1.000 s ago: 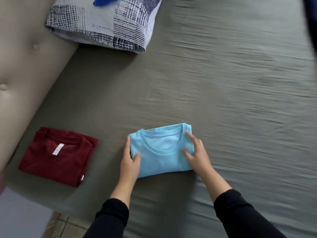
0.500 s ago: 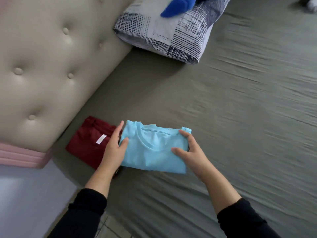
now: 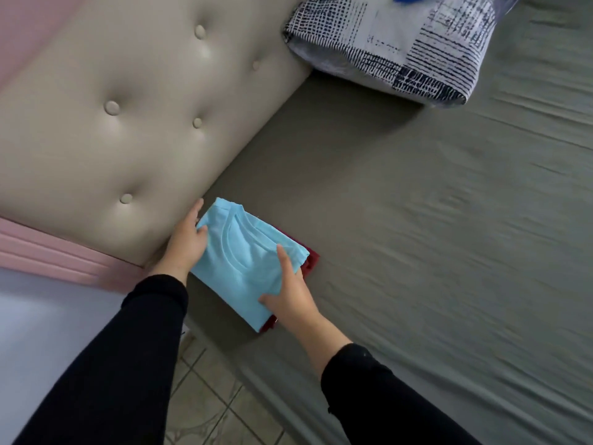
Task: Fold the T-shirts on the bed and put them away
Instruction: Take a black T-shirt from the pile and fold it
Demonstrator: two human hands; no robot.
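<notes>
A folded light blue T-shirt lies on top of a folded dark red T-shirt, of which only the right edge and a lower corner show. The pile sits on the grey-green bed sheet close to the headboard. My left hand grips the blue shirt's left edge, thumb on top. My right hand holds its right edge, with the thumb and a finger on the top face.
A beige tufted headboard rises just left of the pile. A patterned pillow with something blue on it lies at the top. Tiled floor shows below the bed's edge. Pink wall trim runs at the left.
Both hands carried the blue T-shirt leftward from the middle of the bed and brought it over the red T-shirt, which is now mostly covered. The camera view swung left.
</notes>
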